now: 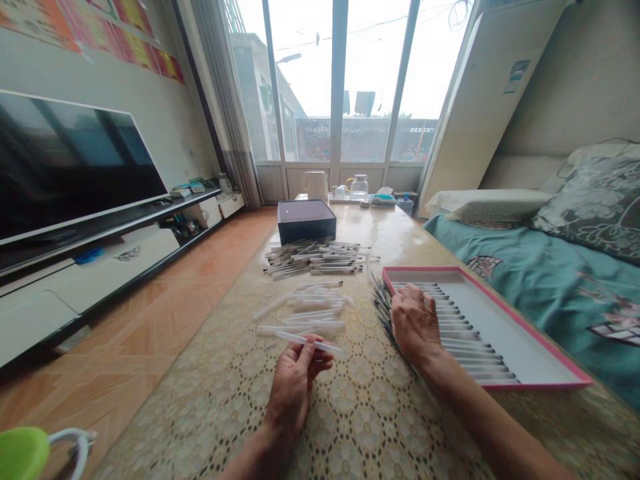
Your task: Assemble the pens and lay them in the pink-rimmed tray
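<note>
between the loose white tubes and the dark thin sticks, a strip of patterned tablecloth lies open. ahead, the stick pile and dark box block passage; at right, the pink-rimmed tray does.

the table (flower-patterned) bears tubes and a tray.

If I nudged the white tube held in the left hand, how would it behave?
The white tube probably weighs little, being so slender. It seems stiff, jutting out straight from the left hand. It may roll, looking rounded.
</note>
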### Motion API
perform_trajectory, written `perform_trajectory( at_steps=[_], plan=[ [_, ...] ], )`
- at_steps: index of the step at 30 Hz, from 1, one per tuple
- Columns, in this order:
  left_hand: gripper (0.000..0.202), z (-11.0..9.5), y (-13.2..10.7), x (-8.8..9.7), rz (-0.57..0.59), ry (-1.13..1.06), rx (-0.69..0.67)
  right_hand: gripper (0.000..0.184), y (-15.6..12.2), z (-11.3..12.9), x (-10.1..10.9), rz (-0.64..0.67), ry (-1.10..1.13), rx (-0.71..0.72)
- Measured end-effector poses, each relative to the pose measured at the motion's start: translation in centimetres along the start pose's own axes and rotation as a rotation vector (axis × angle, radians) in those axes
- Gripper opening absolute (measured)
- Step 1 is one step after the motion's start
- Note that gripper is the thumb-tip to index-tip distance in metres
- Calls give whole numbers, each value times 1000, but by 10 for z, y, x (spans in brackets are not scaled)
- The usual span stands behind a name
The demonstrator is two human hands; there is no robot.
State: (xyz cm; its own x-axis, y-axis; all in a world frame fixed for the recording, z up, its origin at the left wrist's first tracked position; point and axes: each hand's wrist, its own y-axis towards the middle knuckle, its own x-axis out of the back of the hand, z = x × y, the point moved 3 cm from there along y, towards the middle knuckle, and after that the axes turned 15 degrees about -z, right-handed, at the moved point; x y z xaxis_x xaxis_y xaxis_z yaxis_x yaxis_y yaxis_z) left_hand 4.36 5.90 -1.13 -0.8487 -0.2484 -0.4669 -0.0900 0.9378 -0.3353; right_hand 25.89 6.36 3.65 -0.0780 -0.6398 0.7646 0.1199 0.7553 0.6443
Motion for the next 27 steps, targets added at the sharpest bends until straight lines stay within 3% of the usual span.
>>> perform_trajectory(
  at_steps=[2,5,7,11,17,21,27],
  plan=[
    [14,-3,0,0,-35,-45,7,16,-9,10,13,22,139,-1],
    [10,-8,2,0,-100,-102,7,16,-30,29,28,108,566,-45],
    [13,-10,5,1,-153,-140,15,14,-44,40,36,114,727,-70],
    [14,-12,10,5,-218,-197,31,10,-61,49,40,87,750,-82],
    [12,-13,10,7,-224,-197,28,7,-64,49,36,109,738,-67],
    [10,-12,6,4,-147,-137,24,7,-63,49,35,114,740,-65],
    [13,1,-5,-6,143,-52,113,12,-65,55,35,137,829,-147]
  ],
)
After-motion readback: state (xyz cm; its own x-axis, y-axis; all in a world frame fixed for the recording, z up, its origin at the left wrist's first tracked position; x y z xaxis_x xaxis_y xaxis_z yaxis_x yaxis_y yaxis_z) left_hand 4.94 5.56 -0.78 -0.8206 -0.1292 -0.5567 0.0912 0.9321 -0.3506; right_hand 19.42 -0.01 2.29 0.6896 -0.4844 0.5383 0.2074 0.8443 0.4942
